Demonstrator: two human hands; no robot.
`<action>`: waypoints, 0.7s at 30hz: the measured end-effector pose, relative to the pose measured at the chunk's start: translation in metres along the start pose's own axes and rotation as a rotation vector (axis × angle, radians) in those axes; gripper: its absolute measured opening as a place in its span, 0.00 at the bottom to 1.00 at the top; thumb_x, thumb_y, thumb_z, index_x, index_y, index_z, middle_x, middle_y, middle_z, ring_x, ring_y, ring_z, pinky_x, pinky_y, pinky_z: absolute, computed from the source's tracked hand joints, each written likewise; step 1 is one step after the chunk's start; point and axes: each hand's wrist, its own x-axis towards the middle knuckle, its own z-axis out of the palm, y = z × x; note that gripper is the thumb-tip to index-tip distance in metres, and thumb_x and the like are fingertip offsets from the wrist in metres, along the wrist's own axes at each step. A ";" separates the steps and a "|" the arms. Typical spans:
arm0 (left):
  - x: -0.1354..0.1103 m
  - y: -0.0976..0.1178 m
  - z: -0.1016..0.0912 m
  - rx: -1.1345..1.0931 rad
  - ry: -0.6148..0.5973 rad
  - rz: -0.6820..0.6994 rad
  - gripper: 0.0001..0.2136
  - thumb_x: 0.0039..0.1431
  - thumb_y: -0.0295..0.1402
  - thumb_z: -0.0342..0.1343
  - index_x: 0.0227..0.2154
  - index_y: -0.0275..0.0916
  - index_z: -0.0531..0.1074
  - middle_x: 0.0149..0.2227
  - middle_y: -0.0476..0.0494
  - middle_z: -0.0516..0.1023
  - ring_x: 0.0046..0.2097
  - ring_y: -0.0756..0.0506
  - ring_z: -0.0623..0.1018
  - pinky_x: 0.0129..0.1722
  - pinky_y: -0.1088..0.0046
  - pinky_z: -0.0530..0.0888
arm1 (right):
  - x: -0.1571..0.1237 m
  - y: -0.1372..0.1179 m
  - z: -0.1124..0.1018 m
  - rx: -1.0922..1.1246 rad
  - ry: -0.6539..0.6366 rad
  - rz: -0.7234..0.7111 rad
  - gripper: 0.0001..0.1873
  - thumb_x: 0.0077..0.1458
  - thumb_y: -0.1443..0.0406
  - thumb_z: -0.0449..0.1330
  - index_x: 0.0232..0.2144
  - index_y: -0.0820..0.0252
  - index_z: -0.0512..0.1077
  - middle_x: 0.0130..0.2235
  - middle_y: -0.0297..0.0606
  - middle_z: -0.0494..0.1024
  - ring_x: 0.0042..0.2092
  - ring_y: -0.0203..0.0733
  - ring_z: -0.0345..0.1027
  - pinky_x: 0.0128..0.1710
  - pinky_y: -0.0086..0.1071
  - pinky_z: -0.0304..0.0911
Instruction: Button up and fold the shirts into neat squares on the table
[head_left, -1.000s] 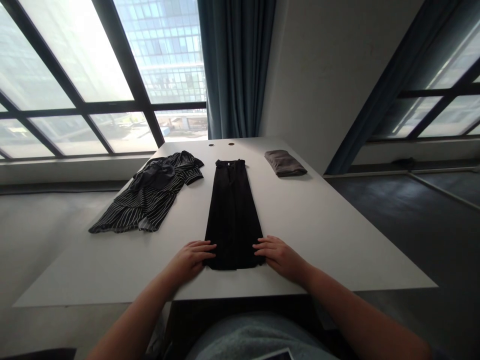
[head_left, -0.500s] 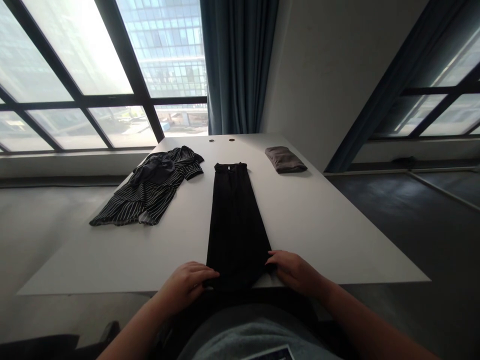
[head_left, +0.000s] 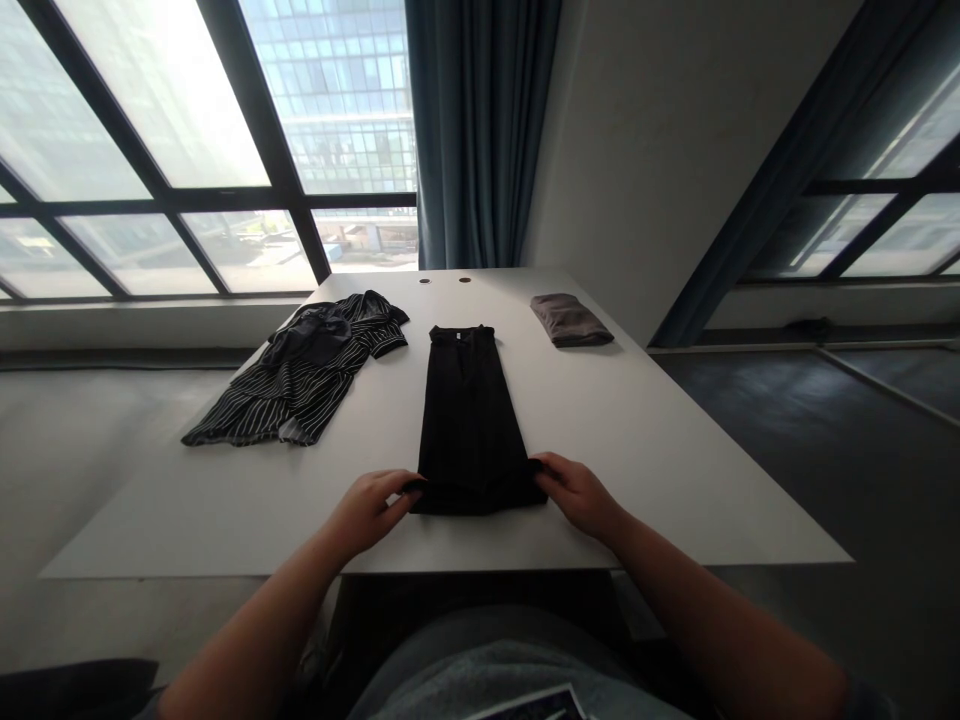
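A long black garment [head_left: 469, 420], folded into a narrow strip, lies flat in the middle of the white table. Its near end looks doubled over into a thick band. My left hand [head_left: 367, 512] holds the band's left corner between fingers and thumb, and my right hand [head_left: 577, 497] holds its right corner the same way. A black-and-white striped shirt [head_left: 307, 375] lies crumpled to the left, and a folded grey-brown cloth [head_left: 570, 320] sits at the far right, both out of reach of my fingers.
The white table [head_left: 637, 450] ends close to my body, with a dark floor beyond its right edge. Two small round holes [head_left: 444, 281] mark its far end. Behind it are large windows and a blue curtain [head_left: 480, 130]. A printed sheet [head_left: 536, 705] rests on my lap.
Both hands have moved away from me up the table, carrying the garment's near end with them. The black strip now looks shorter, and its near edge lies farther from the table's edge.
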 end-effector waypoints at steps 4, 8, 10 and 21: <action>0.026 -0.010 -0.006 0.021 0.071 -0.066 0.11 0.69 0.38 0.52 0.39 0.40 0.77 0.31 0.47 0.80 0.30 0.48 0.77 0.32 0.73 0.71 | 0.031 0.002 -0.003 0.113 0.052 0.073 0.15 0.66 0.54 0.57 0.42 0.58 0.76 0.36 0.36 0.79 0.38 0.44 0.72 0.41 0.36 0.69; 0.052 -0.024 -0.009 0.036 0.093 -0.145 0.12 0.68 0.40 0.52 0.32 0.40 0.73 0.26 0.50 0.75 0.28 0.49 0.72 0.30 0.72 0.65 | 0.059 0.016 -0.004 0.198 0.069 0.154 0.17 0.63 0.51 0.58 0.39 0.58 0.75 0.34 0.36 0.78 0.36 0.42 0.71 0.38 0.34 0.68; 0.066 -0.032 -0.007 0.063 0.083 -0.181 0.13 0.67 0.40 0.52 0.29 0.40 0.71 0.25 0.51 0.73 0.27 0.49 0.71 0.29 0.71 0.62 | 0.073 0.026 -0.004 0.212 0.039 0.240 0.17 0.62 0.51 0.58 0.39 0.58 0.74 0.30 0.33 0.75 0.30 0.40 0.69 0.31 0.32 0.66; 0.113 -0.080 0.027 0.237 -0.019 -0.278 0.11 0.68 0.41 0.53 0.33 0.41 0.74 0.32 0.45 0.79 0.34 0.44 0.76 0.33 0.69 0.65 | 0.105 0.064 0.004 -0.337 0.061 0.233 0.11 0.64 0.62 0.56 0.35 0.59 0.76 0.33 0.38 0.80 0.35 0.42 0.72 0.37 0.32 0.60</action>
